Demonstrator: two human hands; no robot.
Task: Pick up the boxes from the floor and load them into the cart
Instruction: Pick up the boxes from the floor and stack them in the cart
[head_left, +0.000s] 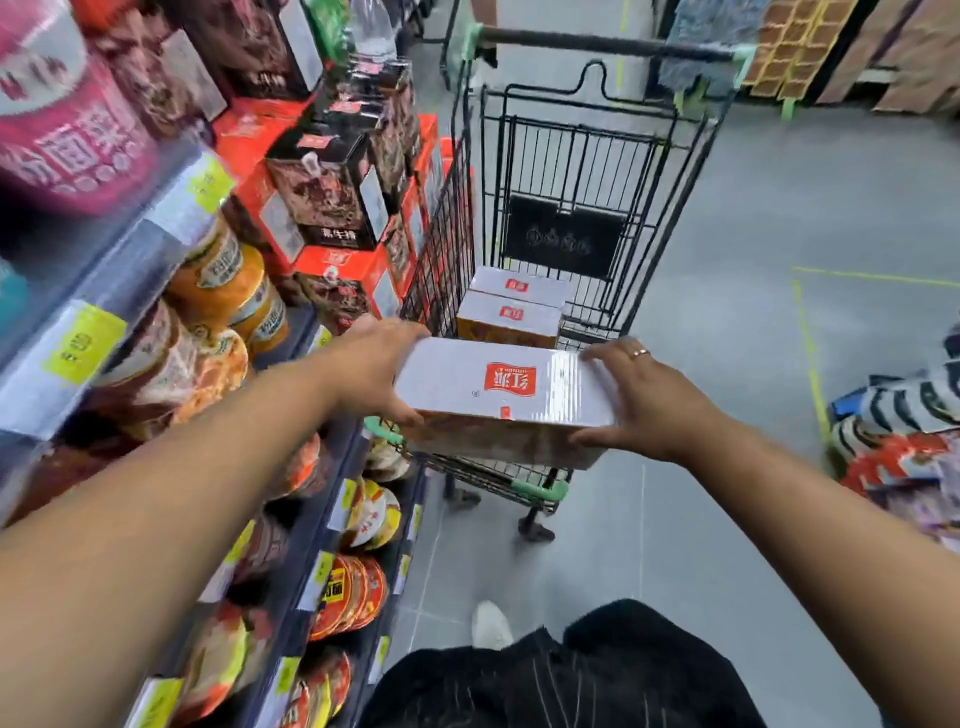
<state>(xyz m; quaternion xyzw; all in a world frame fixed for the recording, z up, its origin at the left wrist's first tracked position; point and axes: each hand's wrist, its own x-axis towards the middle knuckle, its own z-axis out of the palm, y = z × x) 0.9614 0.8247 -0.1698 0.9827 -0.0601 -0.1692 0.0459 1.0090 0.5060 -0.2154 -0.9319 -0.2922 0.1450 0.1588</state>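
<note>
One box in hand: a white-topped box with a red label is hanging level over the near rim of the cart, not yet set down.
Left hand: the left hand is clasping the box's left end, fingers wrapping the far side, thumb lying along the near edge.
Right hand: the right hand is clamping the right end, fingers lying across the top, thumb pressing the near side.
Cart: the wire cart is standing just ahead, close beside the shelf.
Already loaded: two matching boxes are lying side by side in the cart's bottom, toward its far end.
Progress: I'm judging this to be the third box going in, with room showing in front of the two.
Left to do: lowering and letting go. A heap of packets is lying on the floor to the right, and I cannot tell whether more boxes are waiting there.
</note>
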